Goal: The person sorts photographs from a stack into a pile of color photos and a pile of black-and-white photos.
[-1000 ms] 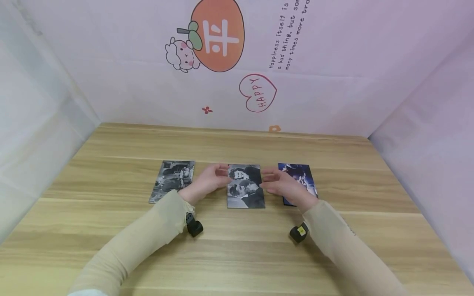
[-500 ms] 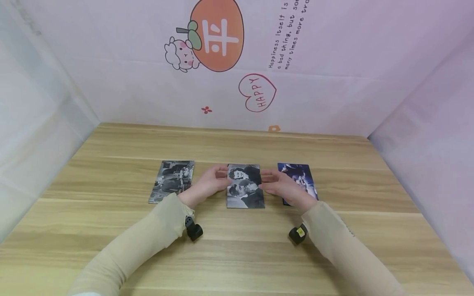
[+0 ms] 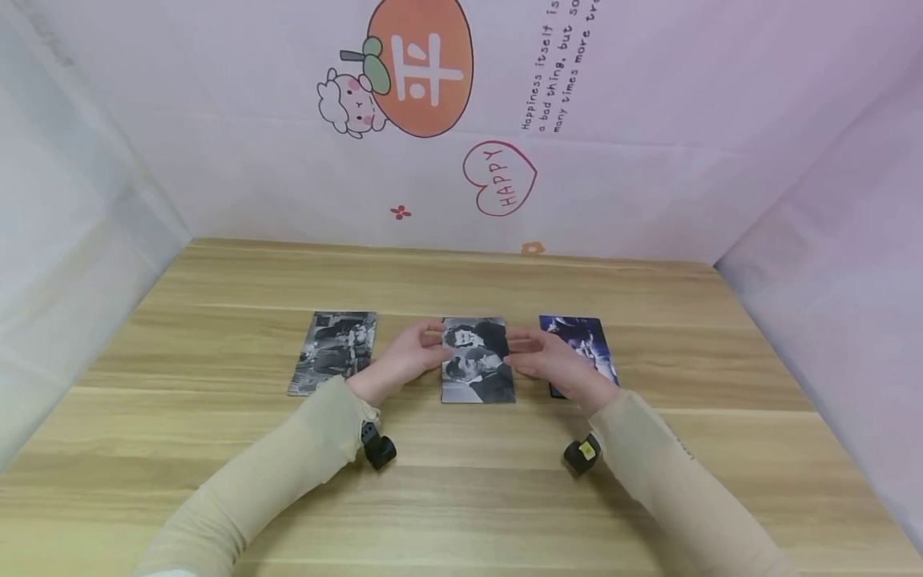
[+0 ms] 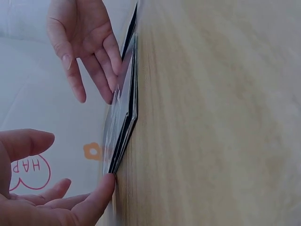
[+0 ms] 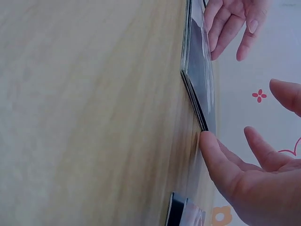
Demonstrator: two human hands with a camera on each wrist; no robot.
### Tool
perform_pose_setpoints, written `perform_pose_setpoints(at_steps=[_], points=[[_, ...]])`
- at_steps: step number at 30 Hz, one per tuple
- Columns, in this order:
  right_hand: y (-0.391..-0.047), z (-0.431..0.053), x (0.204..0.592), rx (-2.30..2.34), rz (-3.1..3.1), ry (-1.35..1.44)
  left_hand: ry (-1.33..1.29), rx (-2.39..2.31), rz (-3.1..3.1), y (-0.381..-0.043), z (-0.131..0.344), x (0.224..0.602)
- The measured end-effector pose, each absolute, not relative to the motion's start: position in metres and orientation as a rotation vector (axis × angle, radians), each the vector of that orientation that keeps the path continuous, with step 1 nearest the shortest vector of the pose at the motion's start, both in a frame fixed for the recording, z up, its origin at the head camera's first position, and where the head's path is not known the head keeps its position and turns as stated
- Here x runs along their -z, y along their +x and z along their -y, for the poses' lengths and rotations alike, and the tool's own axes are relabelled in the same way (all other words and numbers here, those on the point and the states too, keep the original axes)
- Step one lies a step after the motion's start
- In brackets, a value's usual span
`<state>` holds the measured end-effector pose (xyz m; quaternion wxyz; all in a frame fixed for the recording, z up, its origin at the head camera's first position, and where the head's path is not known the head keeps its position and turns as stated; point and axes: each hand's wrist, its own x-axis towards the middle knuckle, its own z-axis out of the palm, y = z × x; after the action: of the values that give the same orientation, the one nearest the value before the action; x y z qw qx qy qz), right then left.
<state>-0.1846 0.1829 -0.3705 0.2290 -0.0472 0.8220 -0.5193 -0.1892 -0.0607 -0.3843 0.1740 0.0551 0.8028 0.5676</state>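
A black-and-white photo card point(image 3: 478, 377) showing two people lies flat at the middle of the table. In the left wrist view its edge shows several thin layers, so it is a small stack of cards point(image 4: 123, 117). My left hand point(image 3: 407, 353) is at the stack's left side, a fingertip touching its edge. From the right, my right hand point(image 3: 551, 361) touches the opposite edge with a fingertip point(image 5: 207, 141). Both hands have loosely extended fingers, thumbs apart from the cards. Neither hand grips the stack.
Another black-and-white photo card point(image 3: 328, 357) lies to the left, partly behind my left wrist. A bluish dark card point(image 3: 577, 330) lies to the right, partly covered by my right hand. A printed white cloth point(image 3: 613, 200) hangs behind the wooden table point(image 3: 469, 513).
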Motion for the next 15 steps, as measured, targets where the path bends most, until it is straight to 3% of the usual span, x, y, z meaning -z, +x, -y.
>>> perform_pose_setpoints(at_steps=[15], points=[[-0.1828,-0.1769,0.3646,1.589,-2.229,-0.050,0.146,-1.611,-2.327,-0.1872,0.0608,0.3791]])
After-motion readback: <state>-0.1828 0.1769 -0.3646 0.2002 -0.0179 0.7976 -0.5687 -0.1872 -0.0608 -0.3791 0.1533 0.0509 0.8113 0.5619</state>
